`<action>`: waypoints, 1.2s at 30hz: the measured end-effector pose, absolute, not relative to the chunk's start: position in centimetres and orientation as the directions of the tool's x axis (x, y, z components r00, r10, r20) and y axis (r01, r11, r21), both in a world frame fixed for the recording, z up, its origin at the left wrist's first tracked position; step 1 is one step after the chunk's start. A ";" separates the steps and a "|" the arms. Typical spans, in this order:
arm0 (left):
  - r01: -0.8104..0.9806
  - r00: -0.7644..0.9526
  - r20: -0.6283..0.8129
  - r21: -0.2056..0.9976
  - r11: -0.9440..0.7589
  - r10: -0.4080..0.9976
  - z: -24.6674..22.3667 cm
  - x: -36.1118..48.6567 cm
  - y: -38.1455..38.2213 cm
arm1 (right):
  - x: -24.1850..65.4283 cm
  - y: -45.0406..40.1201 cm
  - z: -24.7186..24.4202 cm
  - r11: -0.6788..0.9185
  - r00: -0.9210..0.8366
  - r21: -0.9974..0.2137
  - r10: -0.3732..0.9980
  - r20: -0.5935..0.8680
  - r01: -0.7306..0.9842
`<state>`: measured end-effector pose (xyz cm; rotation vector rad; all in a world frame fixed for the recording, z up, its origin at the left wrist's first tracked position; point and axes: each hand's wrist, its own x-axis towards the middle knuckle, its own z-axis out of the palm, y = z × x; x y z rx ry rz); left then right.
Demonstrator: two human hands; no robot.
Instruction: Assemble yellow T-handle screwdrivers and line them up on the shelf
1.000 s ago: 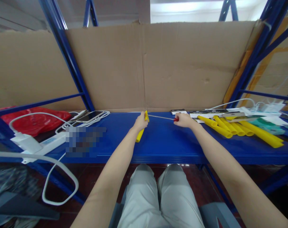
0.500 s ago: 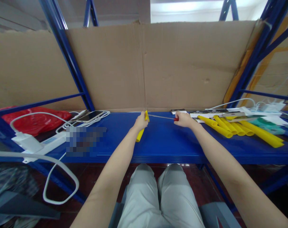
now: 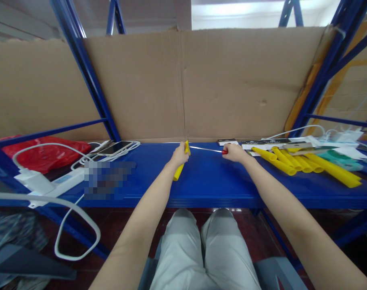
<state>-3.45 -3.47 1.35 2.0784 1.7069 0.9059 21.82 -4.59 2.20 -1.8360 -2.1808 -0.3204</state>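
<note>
My left hand (image 3: 180, 154) is closed around a short yellow tube (image 3: 178, 173), which sticks out above and below the fist. In my right hand (image 3: 234, 153) is the red end of a tool with a long, thin metal blade (image 3: 206, 149). This blade runs leftward over the blue shelf to the yellow tube's upper end. Whether its tip touches the tube or goes into it, I cannot tell. Several more yellow tubes (image 3: 288, 162) lie beside my right forearm.
The blue shelf (image 3: 213, 181) backs onto a cardboard panel (image 3: 183, 88). On the left are a red plastic bag (image 3: 50, 153), a phone (image 3: 113, 148) and a white power strip (image 3: 64, 181) with cables. A knife blade (image 3: 316, 150) rests on the tubes at right, near papers.
The thin metal blade has gone from dull to bright and sits very slightly lower at the right. Both hands keep nearly the same places and grips.
</note>
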 end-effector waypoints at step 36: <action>0.740 0.091 0.252 0.630 -0.235 0.963 1.5 -3.5 -3.7 | 21.9 -4.7 2.3 0.218 -0.186 -0.073 0.934 0.305 0.973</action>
